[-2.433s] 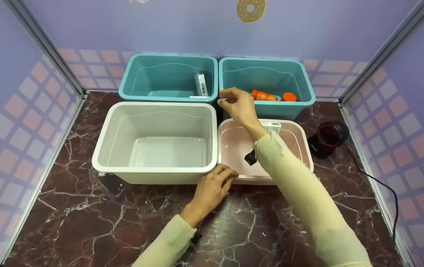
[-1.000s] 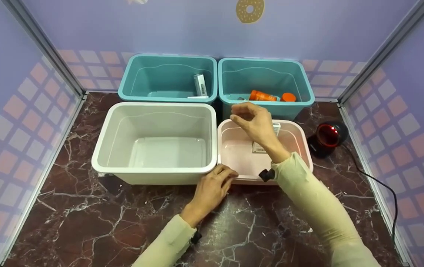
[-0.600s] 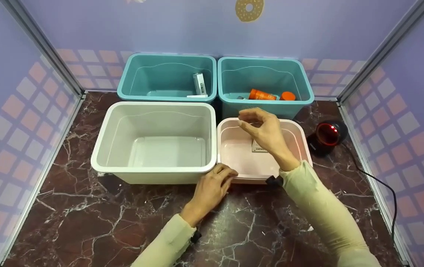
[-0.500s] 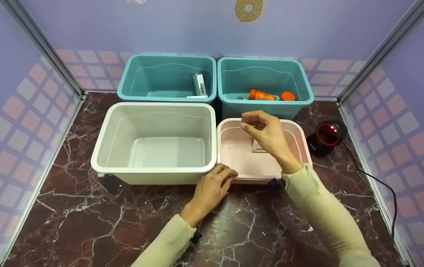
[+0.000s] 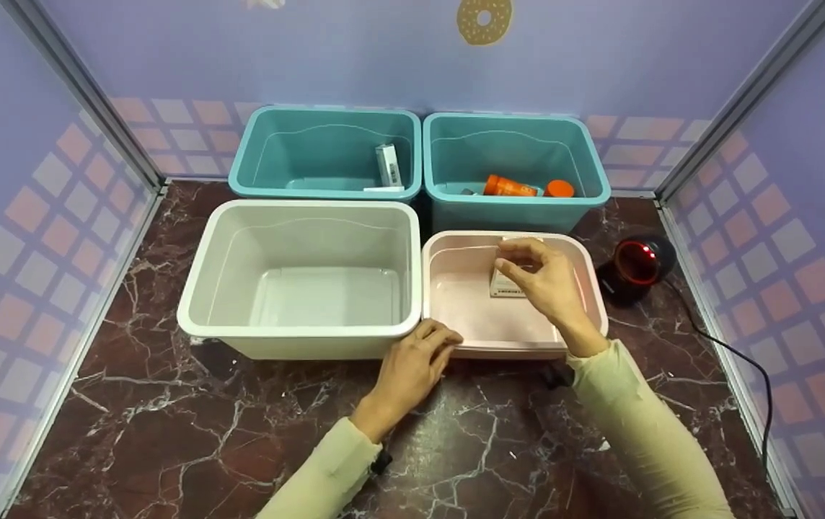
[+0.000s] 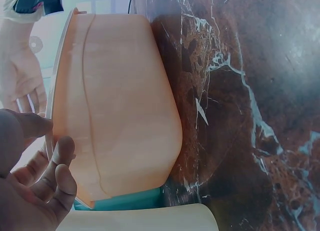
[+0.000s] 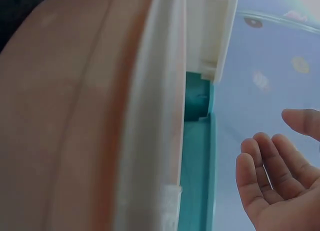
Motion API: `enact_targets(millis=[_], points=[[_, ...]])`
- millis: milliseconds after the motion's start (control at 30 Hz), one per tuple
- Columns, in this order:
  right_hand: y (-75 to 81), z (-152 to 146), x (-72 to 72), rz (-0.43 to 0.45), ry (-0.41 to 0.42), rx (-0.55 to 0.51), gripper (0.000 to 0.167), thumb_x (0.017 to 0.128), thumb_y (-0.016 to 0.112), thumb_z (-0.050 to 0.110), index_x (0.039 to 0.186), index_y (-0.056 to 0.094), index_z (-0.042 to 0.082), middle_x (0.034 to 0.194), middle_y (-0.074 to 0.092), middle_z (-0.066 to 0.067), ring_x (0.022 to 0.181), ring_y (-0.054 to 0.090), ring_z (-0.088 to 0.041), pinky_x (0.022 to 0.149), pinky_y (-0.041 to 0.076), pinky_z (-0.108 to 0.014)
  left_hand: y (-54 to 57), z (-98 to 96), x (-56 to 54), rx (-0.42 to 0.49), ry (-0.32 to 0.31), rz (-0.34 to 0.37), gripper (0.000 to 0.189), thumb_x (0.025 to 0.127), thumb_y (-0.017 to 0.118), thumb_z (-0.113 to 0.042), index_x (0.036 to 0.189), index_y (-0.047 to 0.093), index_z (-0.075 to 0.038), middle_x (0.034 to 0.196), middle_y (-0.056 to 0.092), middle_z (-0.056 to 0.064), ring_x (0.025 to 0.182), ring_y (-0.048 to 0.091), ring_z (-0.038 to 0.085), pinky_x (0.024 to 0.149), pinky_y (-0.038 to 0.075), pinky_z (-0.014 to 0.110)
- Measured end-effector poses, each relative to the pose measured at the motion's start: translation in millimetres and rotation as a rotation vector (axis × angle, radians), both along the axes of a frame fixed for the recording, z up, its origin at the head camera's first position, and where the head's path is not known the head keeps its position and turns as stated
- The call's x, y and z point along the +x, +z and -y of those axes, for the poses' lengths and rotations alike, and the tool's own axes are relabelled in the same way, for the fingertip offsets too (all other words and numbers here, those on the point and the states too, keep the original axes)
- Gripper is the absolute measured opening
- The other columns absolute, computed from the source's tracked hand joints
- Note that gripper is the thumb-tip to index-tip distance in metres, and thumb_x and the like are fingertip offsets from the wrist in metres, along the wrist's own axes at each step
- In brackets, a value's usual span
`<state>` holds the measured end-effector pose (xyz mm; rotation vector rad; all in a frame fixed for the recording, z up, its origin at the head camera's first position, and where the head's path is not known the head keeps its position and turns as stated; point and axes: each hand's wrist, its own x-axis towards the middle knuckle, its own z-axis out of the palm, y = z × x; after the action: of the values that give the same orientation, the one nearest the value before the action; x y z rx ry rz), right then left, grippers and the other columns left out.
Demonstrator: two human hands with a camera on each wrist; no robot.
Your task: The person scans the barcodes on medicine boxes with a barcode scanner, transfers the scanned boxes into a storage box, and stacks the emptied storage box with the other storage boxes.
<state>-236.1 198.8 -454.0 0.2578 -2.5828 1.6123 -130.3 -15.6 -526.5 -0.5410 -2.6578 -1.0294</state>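
Observation:
A pink bin (image 5: 484, 324) stands front right, beside a larger white bin (image 5: 311, 330). My left hand (image 5: 412, 367) holds the pink bin's front rim near its left corner; in the left wrist view the left hand (image 6: 40, 176) has thumb and fingers about that rim. Over the pink bin hovers my right hand (image 5: 546, 285), fingers loosely curved and nothing between them. Inside lies a white printed box (image 5: 505, 285), partly hidden by that hand. In the right wrist view, the right hand (image 7: 280, 181) shows an empty palm.
Behind stand two teal bins. The left teal bin (image 5: 326, 193) holds a small white box (image 5: 388, 166); the right teal bin (image 5: 521, 213) holds an orange bottle (image 5: 510, 186) and an orange cap (image 5: 559, 189). A black corded device (image 5: 636, 267) with red lights stands at right.
My right hand has moved from the right teal bin's front left corner, rightward and nearer me, over the pink bin. Red lights now show in the black device. The left hand has stayed put.

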Motion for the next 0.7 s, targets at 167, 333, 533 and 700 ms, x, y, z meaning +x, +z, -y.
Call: enact_targets(millis=[167, 333, 533, 700], points=[[-9.5, -11, -0.6, 0.019, -0.019, -0.025, 0.031, 0.090, 0.071, 0.004, 0.119, 0.067, -0.007, 0.112, 0.070, -0.027, 0.087, 0.064, -0.001, 0.081, 0.052, -0.012, 0.4, -0.6, 0.6, -0.002, 0.004, -0.002, 0.012, 0.097, 0.064, -0.019, 0.107, 0.072, -0.022, 0.105, 0.066, -0.005, 0.085, 0.069, 0.014, 0.072, 0.060, 0.027], [-17.8, -24, -2.8, 0.021, -0.043, -0.004, 0.032, 0.089, 0.075, 0.009, 0.118, 0.069, -0.003, 0.110, 0.072, -0.023, 0.084, 0.064, 0.000, 0.078, 0.051, -0.010, 0.7, -0.4, 1.5, 0.001, 0.004, -0.010, 0.012, 0.097, 0.065, -0.018, 0.106, 0.072, -0.022, 0.105, 0.066, -0.005, 0.085, 0.069, 0.014, 0.071, 0.060, 0.027], [-27.1, -38, -7.8, 0.027, -0.084, 0.013, 0.033, 0.088, 0.074, 0.010, 0.118, 0.068, -0.002, 0.110, 0.072, -0.022, 0.085, 0.064, 0.000, 0.079, 0.052, -0.010, 0.8, -0.1, 1.7, 0.003, 0.008, -0.018, 0.012, 0.097, 0.065, -0.020, 0.106, 0.072, -0.023, 0.105, 0.065, -0.006, 0.083, 0.069, 0.013, 0.070, 0.059, 0.025], [-33.3, -46, -14.5, 0.048, -0.129, 0.055, 0.034, 0.088, 0.073, 0.009, 0.120, 0.067, -0.002, 0.114, 0.071, -0.022, 0.092, 0.066, -0.008, 0.079, 0.051, -0.008, 0.5, -0.2, 1.6, 0.003, 0.010, -0.021, 0.011, 0.097, 0.065, -0.021, 0.105, 0.072, -0.022, 0.104, 0.066, -0.006, 0.083, 0.069, 0.013, 0.070, 0.060, 0.026]])
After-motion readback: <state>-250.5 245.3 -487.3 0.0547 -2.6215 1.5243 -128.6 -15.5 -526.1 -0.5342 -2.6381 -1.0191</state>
